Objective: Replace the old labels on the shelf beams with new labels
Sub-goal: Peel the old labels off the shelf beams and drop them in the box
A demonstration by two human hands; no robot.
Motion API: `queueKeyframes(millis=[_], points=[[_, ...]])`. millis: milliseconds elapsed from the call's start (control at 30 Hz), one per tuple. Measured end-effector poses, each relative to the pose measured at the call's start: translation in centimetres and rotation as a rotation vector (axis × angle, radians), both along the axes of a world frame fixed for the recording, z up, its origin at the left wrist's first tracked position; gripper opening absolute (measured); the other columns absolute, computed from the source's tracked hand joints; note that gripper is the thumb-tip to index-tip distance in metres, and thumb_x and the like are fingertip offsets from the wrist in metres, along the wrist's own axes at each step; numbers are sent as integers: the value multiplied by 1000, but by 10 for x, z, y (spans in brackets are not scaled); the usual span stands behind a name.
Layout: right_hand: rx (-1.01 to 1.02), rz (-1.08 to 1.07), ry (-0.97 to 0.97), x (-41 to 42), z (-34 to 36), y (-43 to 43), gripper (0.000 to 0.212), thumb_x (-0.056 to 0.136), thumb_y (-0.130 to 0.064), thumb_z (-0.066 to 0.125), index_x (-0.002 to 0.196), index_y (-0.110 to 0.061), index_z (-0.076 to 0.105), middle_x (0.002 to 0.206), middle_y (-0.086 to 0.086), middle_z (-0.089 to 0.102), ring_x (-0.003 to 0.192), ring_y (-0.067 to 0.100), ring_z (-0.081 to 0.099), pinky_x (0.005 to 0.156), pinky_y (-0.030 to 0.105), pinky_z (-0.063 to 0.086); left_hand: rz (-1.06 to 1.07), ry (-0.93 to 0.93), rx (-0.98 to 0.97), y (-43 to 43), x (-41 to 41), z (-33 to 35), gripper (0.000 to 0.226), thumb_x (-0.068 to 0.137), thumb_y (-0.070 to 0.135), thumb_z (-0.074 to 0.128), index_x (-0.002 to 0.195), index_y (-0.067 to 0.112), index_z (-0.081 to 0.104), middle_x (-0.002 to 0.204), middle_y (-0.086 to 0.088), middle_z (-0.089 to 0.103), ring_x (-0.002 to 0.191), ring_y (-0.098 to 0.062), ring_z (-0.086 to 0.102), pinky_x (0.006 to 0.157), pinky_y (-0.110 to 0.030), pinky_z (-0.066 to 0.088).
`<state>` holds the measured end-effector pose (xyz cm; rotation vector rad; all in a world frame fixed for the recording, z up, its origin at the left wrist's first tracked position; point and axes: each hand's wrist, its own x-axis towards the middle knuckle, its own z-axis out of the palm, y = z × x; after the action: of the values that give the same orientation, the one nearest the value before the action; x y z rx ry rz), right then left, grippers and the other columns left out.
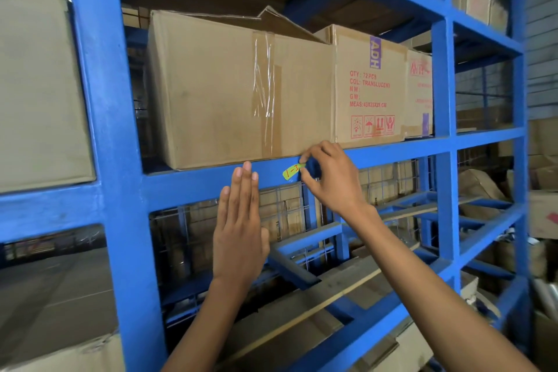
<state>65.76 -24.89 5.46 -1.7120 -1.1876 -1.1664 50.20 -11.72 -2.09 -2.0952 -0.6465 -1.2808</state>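
A small yellow-green label (290, 172) with red handwriting sits on the blue shelf beam (196, 183). My right hand (330, 178) pinches the label's right end between thumb and forefinger; the left end lies against the beam. My left hand (240, 220) is flat and empty, its fingers together and straight, with the fingertips resting on the beam just left of the label.
A large taped cardboard box (229, 90) stands on the shelf right above the beam, with a printed box (370, 84) to its right. A thick blue upright (105, 130) rises at the left, another upright (442, 100) at the right. Wire mesh and boxes fill the lower shelf.
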Motion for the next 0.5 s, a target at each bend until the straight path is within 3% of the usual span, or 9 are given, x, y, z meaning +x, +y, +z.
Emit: queueKeyframes(millis=[167, 233, 367, 500], points=[[-32, -5, -20, -2, 5, -4, 8, 90, -19, 68, 97, -17, 69, 98, -1, 62, 84, 17, 56, 66, 35, 48, -8, 5, -3, -1, -2, 0, 101, 83, 26, 56, 161, 0, -2, 171, -19, -10, 160, -32, -6, 130, -48, 8], [-49, 6, -17, -5, 1, -6, 7, 92, -19, 66, 98, -15, 67, 102, -1, 61, 78, 15, 55, 65, 37, 51, -12, 9, 1, -1, -2, 0, 94, 85, 23, 48, 161, 0, -3, 171, -19, -11, 160, -32, -7, 130, -48, 7], [-76, 19, -20, -13, -10, -11, 9, 94, -19, 62, 98, -12, 65, 104, 2, 61, 88, 21, 60, 71, 45, 54, -20, -2, 6, -3, -5, 1, 82, 84, 23, 11, 161, 0, -4, 171, -19, -12, 160, -32, -7, 131, -47, 6], [-53, 75, 77, -29, -21, -17, 8, 93, -23, 63, 95, -16, 66, 99, -3, 62, 94, 18, 60, 77, 44, 54, -34, 9, -24, -6, -8, 2, 83, 83, 23, 11, 161, 0, -4, 171, -19, -12, 160, -32, -8, 131, -47, 7]])
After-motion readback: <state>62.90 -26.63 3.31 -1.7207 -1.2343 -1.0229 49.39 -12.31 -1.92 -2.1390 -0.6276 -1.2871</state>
